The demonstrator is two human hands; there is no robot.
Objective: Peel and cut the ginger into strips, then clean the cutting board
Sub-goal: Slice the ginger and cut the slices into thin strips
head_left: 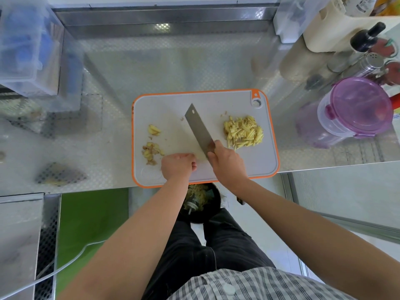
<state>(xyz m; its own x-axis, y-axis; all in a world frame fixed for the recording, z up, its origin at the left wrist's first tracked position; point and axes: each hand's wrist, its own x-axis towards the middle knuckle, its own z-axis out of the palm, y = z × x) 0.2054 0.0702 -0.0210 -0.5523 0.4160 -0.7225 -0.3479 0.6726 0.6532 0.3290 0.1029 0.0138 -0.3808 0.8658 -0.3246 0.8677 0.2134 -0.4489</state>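
Observation:
A grey cutting board (249,105) with an orange rim lies on the steel counter. My right hand (227,162) grips the handle of a cleaver (199,128), whose blade slants up and left across the board. My left hand (178,165) rests curled on the board just left of the blade's heel; what its fingers hold is hidden. A heap of yellow ginger strips (243,132) sits on the board's right side. A few ginger slices (154,129) and a small pile of peel scraps (151,152) lie on the left side.
A purple-lidded plastic container (359,107) stands right of the board, with bottles and a shaker (372,61) behind it. A clear storage box (28,46) sits at the far left. Below the counter edge is a black bin (201,202) holding scraps.

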